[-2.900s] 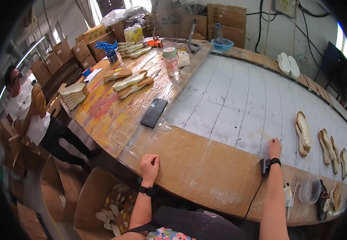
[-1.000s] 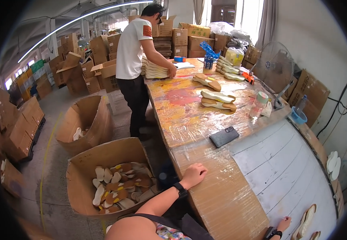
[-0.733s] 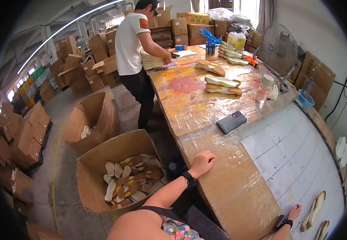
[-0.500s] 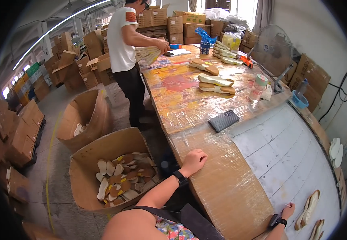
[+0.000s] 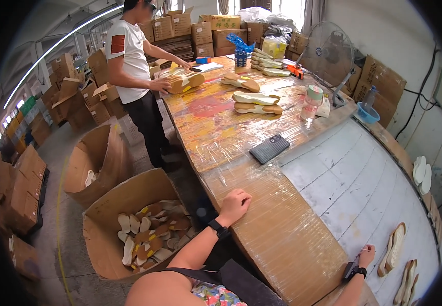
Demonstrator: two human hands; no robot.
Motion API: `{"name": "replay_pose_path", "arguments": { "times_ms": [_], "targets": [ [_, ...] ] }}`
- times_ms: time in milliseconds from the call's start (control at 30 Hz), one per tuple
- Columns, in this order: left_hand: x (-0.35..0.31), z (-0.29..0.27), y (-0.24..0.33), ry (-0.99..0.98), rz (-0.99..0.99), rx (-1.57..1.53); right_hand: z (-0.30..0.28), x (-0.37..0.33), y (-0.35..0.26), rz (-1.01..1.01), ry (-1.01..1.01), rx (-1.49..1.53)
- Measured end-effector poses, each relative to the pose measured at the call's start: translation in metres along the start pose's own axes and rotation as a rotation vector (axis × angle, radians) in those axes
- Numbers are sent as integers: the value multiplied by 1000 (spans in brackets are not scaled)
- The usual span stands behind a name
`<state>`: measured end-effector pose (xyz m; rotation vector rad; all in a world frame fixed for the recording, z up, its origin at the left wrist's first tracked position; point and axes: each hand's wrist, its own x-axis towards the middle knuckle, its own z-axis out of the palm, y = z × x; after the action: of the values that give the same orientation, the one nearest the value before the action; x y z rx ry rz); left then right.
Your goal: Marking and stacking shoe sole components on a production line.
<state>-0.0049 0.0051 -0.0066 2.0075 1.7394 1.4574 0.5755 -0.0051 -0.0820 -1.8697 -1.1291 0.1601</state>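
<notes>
My left hand (image 5: pixel 236 205) rests on the near-left edge of the table's brown, film-covered part (image 5: pixel 277 229), its fingers curled in and nothing showing in them. At the lower right, my right hand (image 5: pixel 367 256) is closed at the edge of the white work surface (image 5: pixel 328 178); a thin white stick-like thing (image 5: pixel 366 250) shows at its fingers, too small to name. Beside it lies a shoe sole (image 5: pixel 392 249) with a cream inside and brown rim, and a pair of similar soles (image 5: pixel 407 283) lies nearer me.
A phone (image 5: pixel 270 148), stacked soles (image 5: pixel 257 103), a bottle (image 5: pixel 311 102) and a fan (image 5: pixel 328 56) stand farther along the table. At left are cardboard boxes, one (image 5: pixel 101 224) holding many soles. A co-worker (image 5: pixel 131 66) handles a bundle of soles (image 5: pixel 182 81) at the far left.
The co-worker has lowered the bundle of soles onto the table and reaches one hand across it. My view has shifted slightly; both my hands keep about the same places.
</notes>
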Motion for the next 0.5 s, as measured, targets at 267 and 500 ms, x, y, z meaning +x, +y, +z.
{"name": "replay_pose_path", "arguments": {
  "times_ms": [267,500],
  "targets": [
    [3,6,1,-29,-30,-22,7,19,50,-180,127,-144],
    [2,0,-1,-23,-22,28,10,11,28,-67,112,-121]
  ]
}}
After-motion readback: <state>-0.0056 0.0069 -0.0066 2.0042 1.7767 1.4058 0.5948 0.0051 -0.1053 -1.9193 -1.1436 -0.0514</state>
